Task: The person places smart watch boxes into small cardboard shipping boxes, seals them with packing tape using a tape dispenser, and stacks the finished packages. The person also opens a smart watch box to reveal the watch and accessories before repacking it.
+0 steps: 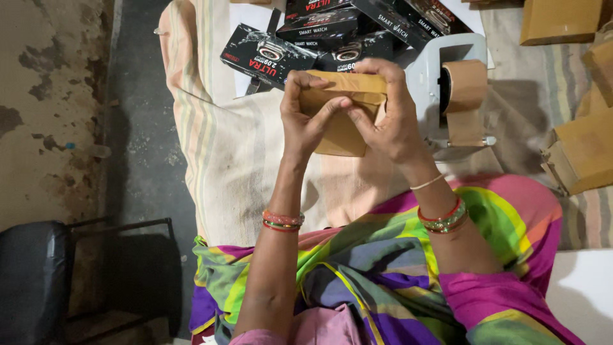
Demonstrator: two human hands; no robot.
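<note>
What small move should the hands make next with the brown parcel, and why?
Probably press the folded flap down flat. Both hands, left hand and right hand, hold the brown parcel with fingers on its folded top edge, which looks not yet sealed. The tape dispenser stands just to the right, within easy reach for taping afterwards.

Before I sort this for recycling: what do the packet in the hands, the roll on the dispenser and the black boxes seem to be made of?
The packet, held by the left hand and right hand, looks like matte brown kraft paper, creased at its folds. The roll seems to be brown packing tape, faintly glossy; its dispenser looks like grey plastic or painted metal. The black boxes appear to be printed, slightly shiny cardboard.
</note>
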